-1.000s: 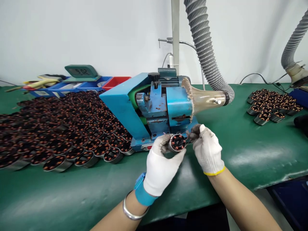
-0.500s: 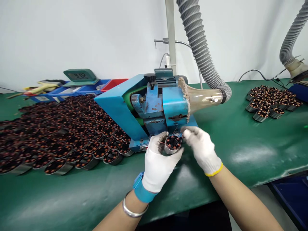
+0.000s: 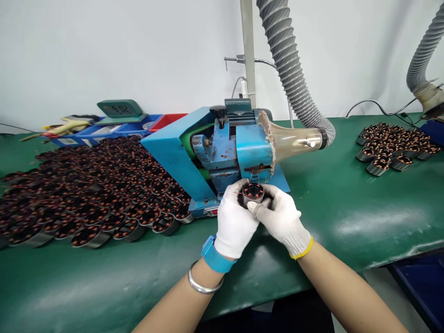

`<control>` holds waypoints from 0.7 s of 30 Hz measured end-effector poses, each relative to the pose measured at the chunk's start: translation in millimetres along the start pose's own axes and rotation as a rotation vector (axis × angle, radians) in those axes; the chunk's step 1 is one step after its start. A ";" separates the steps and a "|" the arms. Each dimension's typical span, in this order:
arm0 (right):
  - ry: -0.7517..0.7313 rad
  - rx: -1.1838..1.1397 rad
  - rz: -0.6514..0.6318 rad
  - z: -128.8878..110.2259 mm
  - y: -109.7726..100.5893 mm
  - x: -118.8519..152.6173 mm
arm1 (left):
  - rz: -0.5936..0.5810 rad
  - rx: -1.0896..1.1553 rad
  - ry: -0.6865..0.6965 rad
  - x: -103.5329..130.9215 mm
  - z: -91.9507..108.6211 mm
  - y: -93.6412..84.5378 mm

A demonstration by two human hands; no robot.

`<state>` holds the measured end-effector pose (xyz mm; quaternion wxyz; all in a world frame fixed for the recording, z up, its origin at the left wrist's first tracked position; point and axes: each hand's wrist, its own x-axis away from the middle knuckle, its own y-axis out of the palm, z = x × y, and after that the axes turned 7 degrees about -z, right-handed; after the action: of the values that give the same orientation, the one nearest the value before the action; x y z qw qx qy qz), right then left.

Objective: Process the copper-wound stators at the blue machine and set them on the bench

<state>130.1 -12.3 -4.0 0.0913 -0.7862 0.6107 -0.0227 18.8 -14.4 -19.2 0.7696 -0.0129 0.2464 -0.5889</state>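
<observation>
A blue metal bench machine (image 3: pixel 211 152) stands on the green table mat (image 3: pixel 347 194), with a clear funnel-shaped hood (image 3: pixel 291 138) at its right side joined to a grey ribbed extraction hose (image 3: pixel 287 64). A broad heap of dark copper-wound stator rings (image 3: pixel 90 189) lies to its left, and a smaller cluster of wound rings (image 3: pixel 395 145) sits far right. Behind the heap stand blue plastic bins (image 3: pixel 104 129), a red plastic bin (image 3: pixel 166 121) and a green digital scale (image 3: pixel 120 110).

A plain white wall (image 3: pixel 138 46) rises behind the green-topped workbench (image 3: pixel 364 194) under even light.
</observation>
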 end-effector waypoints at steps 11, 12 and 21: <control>-0.088 -0.151 -0.003 2.9 -9.1 -20.2 | 0.113 -0.178 0.012 -23.2 15.5 9.7; -0.097 -0.159 -0.003 4.0 -9.9 -20.8 | 0.129 -0.189 0.014 -23.4 16.5 11.3; -0.149 -0.176 0.005 7.3 -16.3 -25.4 | 0.195 -0.240 0.034 -25.1 21.7 18.5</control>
<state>140.3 17.0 -6.4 0.0672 -0.7891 0.6039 0.0897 39.4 8.2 3.2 0.8119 -0.0708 0.3280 -0.4778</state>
